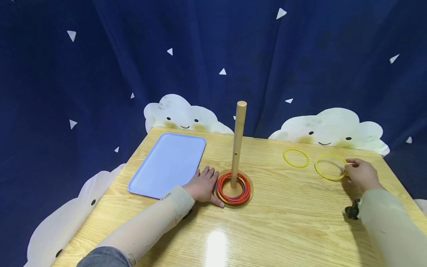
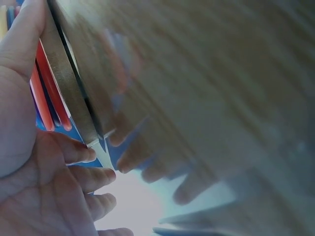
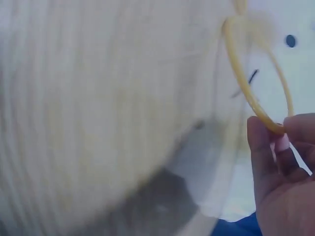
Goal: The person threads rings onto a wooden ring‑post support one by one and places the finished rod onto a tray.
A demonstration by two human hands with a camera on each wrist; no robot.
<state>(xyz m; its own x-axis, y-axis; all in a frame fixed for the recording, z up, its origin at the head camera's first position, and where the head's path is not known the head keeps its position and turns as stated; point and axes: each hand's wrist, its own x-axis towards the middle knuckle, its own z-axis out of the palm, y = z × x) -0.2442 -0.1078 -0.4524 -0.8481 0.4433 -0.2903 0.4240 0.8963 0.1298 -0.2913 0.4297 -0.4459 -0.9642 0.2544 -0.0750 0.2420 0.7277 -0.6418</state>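
A wooden peg (image 1: 238,144) stands upright on a round wooden base (image 1: 251,187). Several thin rings (image 1: 247,196), red, yellow and blue-purple, lie stacked around its foot. With fingers spread, my left hand (image 1: 201,185) rests against the base's left side, its thumb at the near edge; the left wrist view shows the thumb close by the rings (image 2: 47,93). Over at the right, my right hand (image 1: 363,174) pinches a yellow ring (image 1: 318,173) between thumb and fingers, as the right wrist view also shows. The held ring (image 3: 241,73) is tilted, its shadow on the table.
Left of the peg lies a light blue tray (image 1: 170,163). A second yellow ring (image 1: 296,166) lies flat on the wooden table (image 1: 283,230), between peg and right hand. Behind the table hangs a dark blue curtain (image 1: 207,33) with clouds and triangles.
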